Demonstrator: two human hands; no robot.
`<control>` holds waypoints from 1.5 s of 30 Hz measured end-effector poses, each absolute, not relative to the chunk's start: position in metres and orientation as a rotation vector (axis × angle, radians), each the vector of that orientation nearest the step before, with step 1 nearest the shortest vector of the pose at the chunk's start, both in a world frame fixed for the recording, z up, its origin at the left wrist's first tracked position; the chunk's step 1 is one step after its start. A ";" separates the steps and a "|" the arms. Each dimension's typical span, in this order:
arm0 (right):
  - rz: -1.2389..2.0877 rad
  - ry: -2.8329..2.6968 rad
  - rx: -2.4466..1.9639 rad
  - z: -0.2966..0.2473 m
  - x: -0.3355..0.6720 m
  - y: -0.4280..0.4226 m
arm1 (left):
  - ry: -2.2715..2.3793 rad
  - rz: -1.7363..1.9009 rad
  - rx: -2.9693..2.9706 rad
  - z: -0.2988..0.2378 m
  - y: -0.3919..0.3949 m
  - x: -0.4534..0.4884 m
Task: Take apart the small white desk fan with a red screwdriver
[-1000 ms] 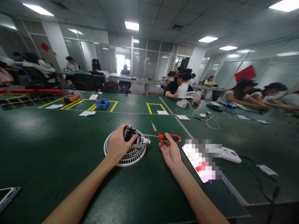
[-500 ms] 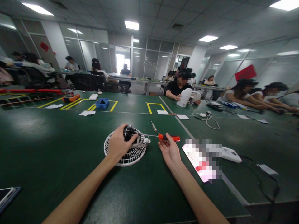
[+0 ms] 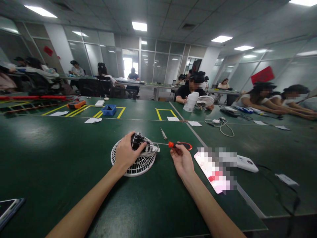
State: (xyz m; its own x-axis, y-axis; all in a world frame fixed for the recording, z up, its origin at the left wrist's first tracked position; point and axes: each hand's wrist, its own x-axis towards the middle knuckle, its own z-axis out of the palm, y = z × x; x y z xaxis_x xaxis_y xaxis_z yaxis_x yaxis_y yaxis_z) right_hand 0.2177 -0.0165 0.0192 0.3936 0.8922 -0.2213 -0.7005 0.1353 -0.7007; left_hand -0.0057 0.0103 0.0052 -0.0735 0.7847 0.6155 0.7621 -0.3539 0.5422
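A round white fan grille (image 3: 138,169) lies on the green table, with a black fan motor (image 3: 137,141) and loose white wires on top of it. My left hand (image 3: 126,152) is wrapped over the motor, thumb on its near side. My right hand (image 3: 182,158) grips an orange-and-black screwdriver (image 3: 182,145) by the handle. Its shaft points left and reaches the motor's right side; the tip is hidden among the parts there. Just beyond, a small clear-handled screwdriver (image 3: 163,133) lies on the table.
A lit phone (image 3: 208,172) and a white device (image 3: 246,163) lie to the right, another phone (image 3: 10,210) at the left edge. Farther off are a blue bin (image 3: 109,110), an orange multimeter (image 3: 76,104) and a coiled cable (image 3: 223,125). Across the table a person (image 3: 184,94) holds fan parts.
My right hand has shifted slightly right, its fingers rolled a little on the screwdriver handle. My left hand keeps its hold on the motor. Across the table, the person's white part has moved left.
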 end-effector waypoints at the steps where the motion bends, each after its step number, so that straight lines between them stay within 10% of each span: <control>1: 1.170 -0.265 -0.823 0.020 0.217 -0.017 | 1.771 1.439 2.119 0.005 0.010 -0.006; 45: 1.130 -0.282 -0.835 0.017 0.216 -0.014 | 1.787 1.420 2.112 0.006 0.009 -0.006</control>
State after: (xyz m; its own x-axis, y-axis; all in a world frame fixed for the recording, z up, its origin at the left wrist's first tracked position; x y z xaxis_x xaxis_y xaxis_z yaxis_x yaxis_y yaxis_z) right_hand 0.2156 -0.0145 0.0167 0.4305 0.8799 -0.2013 -0.6823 0.1712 -0.7108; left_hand -0.0056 0.0095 0.0061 -0.0773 0.7947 0.6021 0.7659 -0.3392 0.5461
